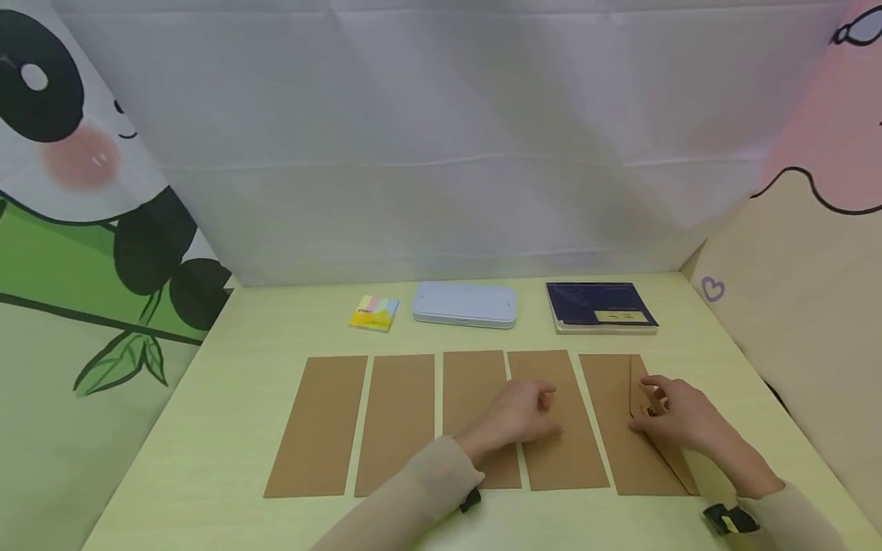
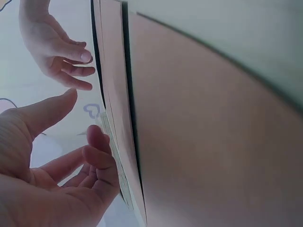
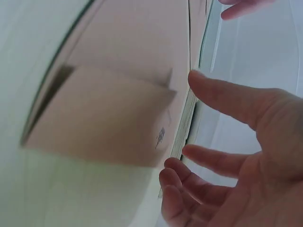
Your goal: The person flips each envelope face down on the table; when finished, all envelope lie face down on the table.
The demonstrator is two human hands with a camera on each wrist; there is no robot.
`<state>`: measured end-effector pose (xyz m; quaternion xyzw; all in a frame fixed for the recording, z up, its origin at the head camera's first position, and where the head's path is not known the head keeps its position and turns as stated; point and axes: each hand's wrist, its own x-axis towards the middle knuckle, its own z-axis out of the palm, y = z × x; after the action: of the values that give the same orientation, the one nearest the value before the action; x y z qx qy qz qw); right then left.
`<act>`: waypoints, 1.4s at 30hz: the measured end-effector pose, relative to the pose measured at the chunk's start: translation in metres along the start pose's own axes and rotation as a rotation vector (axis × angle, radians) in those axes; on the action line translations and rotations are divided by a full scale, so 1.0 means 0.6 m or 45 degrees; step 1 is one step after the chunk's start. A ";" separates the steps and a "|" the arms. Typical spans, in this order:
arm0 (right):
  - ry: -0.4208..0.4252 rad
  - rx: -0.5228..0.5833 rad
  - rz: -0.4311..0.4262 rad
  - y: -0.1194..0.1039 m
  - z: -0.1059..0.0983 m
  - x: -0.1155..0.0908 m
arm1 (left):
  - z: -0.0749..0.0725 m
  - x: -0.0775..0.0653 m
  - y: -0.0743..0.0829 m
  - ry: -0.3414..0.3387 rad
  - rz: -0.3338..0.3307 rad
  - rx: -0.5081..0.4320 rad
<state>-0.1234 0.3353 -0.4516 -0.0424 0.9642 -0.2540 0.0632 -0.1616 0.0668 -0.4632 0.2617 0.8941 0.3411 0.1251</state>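
Observation:
Several brown kraft-paper rectangles lie side by side, among them the leftmost one (image 1: 317, 425) and its neighbour (image 1: 398, 417). The rightmost is an envelope (image 1: 602, 398) with its flap (image 3: 104, 116) folded over along the right side and partly lifted in the right wrist view. My right hand (image 1: 682, 417) hovers at that flap, thumb and fingers apart, gripping nothing. Over the middle brown rectangle (image 1: 475, 371) and the one to its right (image 1: 568, 467) is my left hand (image 1: 513, 413), its fingers loosely bent and holding nothing. A small dark mark shows on the flap.
Along the back of the pale table (image 1: 207, 459) sit a sticky-note pack (image 1: 374, 314), a light blue flat case (image 1: 465, 304) and a dark blue notebook (image 1: 601, 304). A white curtain (image 1: 441, 153) hangs behind; printed panels flank both sides.

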 end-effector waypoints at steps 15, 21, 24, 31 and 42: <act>-0.026 -0.028 0.157 0.030 -0.009 0.004 | 0.039 0.047 0.057 -0.048 0.067 0.286; -0.033 -0.043 0.174 0.029 -0.008 0.007 | 0.054 0.058 0.072 -0.065 0.059 0.355; -0.031 -0.041 0.183 0.028 -0.007 0.007 | 0.065 0.063 0.073 -0.049 0.056 0.368; -0.027 -0.044 0.202 0.027 -0.003 0.006 | 0.079 0.068 0.069 0.015 0.020 0.374; -0.048 -0.013 0.251 0.025 -0.008 0.007 | 0.077 0.066 0.076 -0.019 -0.029 0.451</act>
<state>-0.1291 0.3503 -0.4556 0.0475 0.9636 -0.2409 0.1058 -0.1585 0.1425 -0.4685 0.2719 0.9422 0.1749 0.0876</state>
